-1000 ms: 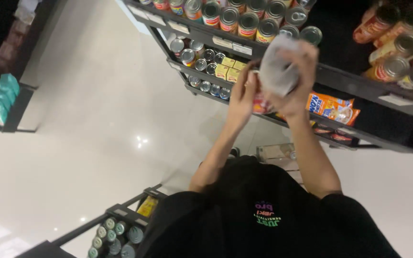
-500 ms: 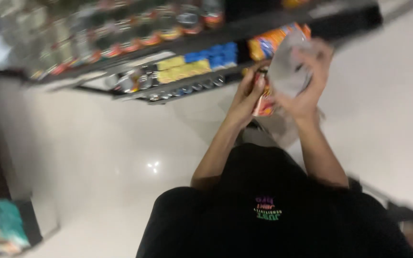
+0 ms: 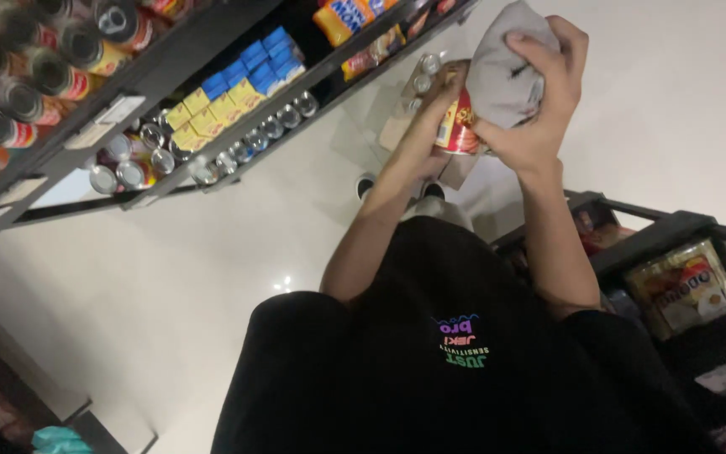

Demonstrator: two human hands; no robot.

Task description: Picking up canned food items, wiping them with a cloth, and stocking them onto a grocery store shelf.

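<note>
Can [image 3: 457,126] gripped between left hand [image 3: 424,139] and right hand [image 3: 539,118], cloth [image 3: 502,71] pressed on top. Shelf [image 3: 161,59] of tins to the left, low rack [image 3: 674,231] to the right, floor [image 3: 170,261] below.

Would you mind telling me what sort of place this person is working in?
Most likely a grocery shop aisle. Dark shelves hold rows of tins and blue and yellow boxes, with price tags on the shelf edges. The left hand holds a can; the right hand presses a grey cloth on it.
</note>
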